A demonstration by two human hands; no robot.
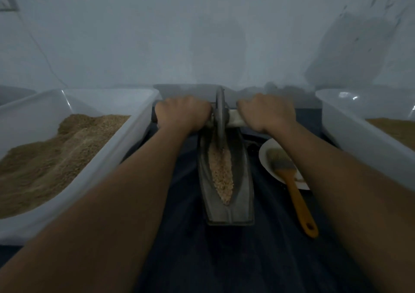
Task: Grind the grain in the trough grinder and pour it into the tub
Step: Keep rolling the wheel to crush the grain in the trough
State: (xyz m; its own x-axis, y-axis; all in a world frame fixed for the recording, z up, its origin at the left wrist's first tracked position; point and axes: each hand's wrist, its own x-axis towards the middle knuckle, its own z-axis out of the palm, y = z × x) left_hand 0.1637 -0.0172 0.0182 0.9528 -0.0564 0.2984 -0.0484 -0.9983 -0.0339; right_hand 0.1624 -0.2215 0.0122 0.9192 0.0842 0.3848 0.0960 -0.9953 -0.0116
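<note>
Both hands, left hand and right hand, are gripping the wheel axle at the trough's far end, grinding grain; next, probably rolling it nearward.

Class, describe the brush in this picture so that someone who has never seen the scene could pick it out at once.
Find the dark metal trough grinder in the middle, where both hands hold the wheel's axle. Just to its right lies a white plate. The brush rests with its bristles on that plate and its handle pointing toward the person; it is the only thing with an orange handle.
</note>
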